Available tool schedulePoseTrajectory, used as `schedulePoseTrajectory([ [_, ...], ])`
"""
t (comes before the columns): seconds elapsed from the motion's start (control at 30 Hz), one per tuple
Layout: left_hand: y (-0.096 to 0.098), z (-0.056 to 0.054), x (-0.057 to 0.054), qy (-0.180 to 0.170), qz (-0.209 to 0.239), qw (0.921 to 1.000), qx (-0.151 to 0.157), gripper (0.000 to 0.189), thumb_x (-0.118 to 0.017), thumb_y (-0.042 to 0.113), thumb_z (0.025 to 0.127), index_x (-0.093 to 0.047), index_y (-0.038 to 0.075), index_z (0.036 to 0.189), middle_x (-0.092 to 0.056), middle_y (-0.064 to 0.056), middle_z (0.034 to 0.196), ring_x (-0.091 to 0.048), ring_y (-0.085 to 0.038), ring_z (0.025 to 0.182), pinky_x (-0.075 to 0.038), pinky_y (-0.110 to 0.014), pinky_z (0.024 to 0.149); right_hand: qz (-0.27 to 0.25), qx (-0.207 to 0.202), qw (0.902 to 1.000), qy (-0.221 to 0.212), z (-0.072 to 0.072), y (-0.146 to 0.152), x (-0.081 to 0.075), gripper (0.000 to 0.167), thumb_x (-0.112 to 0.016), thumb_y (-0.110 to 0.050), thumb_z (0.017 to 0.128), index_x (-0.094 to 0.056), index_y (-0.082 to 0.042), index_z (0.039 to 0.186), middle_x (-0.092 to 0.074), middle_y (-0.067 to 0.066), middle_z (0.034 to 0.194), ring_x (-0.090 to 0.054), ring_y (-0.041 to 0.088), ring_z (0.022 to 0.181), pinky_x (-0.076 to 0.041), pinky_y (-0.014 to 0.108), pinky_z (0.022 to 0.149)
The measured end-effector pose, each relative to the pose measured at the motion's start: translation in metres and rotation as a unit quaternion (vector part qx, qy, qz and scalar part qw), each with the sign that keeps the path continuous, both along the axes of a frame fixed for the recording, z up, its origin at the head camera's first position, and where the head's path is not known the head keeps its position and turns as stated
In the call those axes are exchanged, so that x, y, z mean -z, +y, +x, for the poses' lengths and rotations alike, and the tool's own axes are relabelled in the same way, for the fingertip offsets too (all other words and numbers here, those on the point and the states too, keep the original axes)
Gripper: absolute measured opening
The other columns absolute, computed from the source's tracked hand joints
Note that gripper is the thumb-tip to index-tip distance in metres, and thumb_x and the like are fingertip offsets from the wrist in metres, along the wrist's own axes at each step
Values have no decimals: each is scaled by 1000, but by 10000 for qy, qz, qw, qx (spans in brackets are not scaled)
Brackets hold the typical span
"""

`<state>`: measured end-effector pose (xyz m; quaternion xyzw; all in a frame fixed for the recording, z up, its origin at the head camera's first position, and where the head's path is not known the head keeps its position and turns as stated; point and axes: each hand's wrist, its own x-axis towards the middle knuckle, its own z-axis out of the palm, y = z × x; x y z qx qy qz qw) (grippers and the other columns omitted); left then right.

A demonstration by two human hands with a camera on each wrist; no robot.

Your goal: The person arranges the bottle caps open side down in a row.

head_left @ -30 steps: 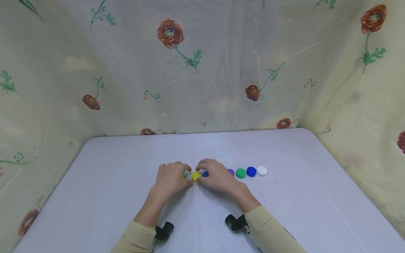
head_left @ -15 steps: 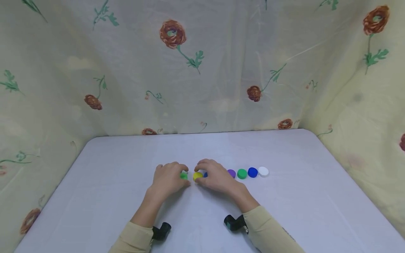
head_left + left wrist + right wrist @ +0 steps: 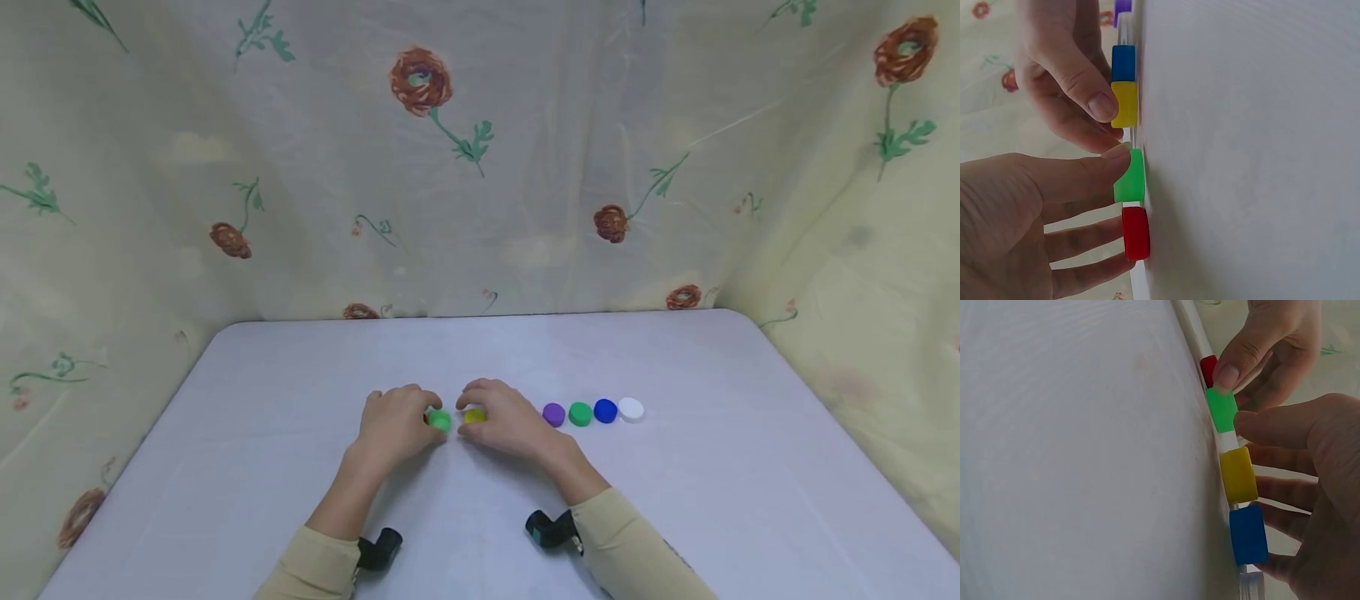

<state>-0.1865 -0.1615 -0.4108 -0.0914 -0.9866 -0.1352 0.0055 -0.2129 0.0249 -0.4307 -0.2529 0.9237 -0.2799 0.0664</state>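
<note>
A row of bottle caps runs across the white table. My left hand (image 3: 393, 425) straddles the row's left end, its thumb tip by the light green cap (image 3: 440, 421) and its fingers behind the red cap (image 3: 1136, 234). My right hand (image 3: 506, 419) arches over the yellow cap (image 3: 474, 415). Its thumb lies in front of the row and its fingers pass behind the yellow and the blue cap (image 3: 1249, 535). The head view hides that blue cap under the right hand. Neither hand plainly pinches a cap.
Right of the hands lie a purple cap (image 3: 553, 414), a green cap (image 3: 580, 413), a dark blue cap (image 3: 605, 410) and a white cap (image 3: 631, 409). A clear piece (image 3: 1252, 585) follows the blue cap. Flowered cloth (image 3: 525, 167) hangs behind the table (image 3: 300, 358).
Both hands have slid a little left along the row, and more of the light green cap shows. The right hand now covers the blue cap. The caps look to have stayed put; the head view has shifted slightly.
</note>
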Motion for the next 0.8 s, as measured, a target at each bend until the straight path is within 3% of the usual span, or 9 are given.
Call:
schedulePoseTrajectory([
  [0.8,0,1,2,147,-5,9999,24,17,-82,28,80,-78,17,91,-65,2,84,-59,-16,77,-45,-50,84,22,-294,9991,318,-4,-13,5,26,-72,-22,88,-73,-13,112,-64,7,132,-56,27,129,-43,45,110],
])
